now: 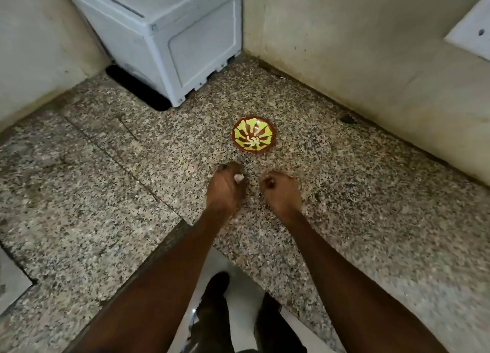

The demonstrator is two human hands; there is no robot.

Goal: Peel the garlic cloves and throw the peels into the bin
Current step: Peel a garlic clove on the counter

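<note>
Between left-hand fingers, garlic clove.

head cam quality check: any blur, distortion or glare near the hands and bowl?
Head view: wide-angle bowing bends the walls and countertop edges; motion blur smears the lower right and softens both hands; left hand pinches a pale garlic clove, right hand is curled; lighting dim and flat, no glare; patterned bowl reasonably sharp.

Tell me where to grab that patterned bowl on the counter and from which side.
Take the bowl by its near rim, coming from above on the hands' side. It sits upright and open with bare counter around it, and its shallow flared wall suits a thumb-inside, fingers-outside pinch.
</note>
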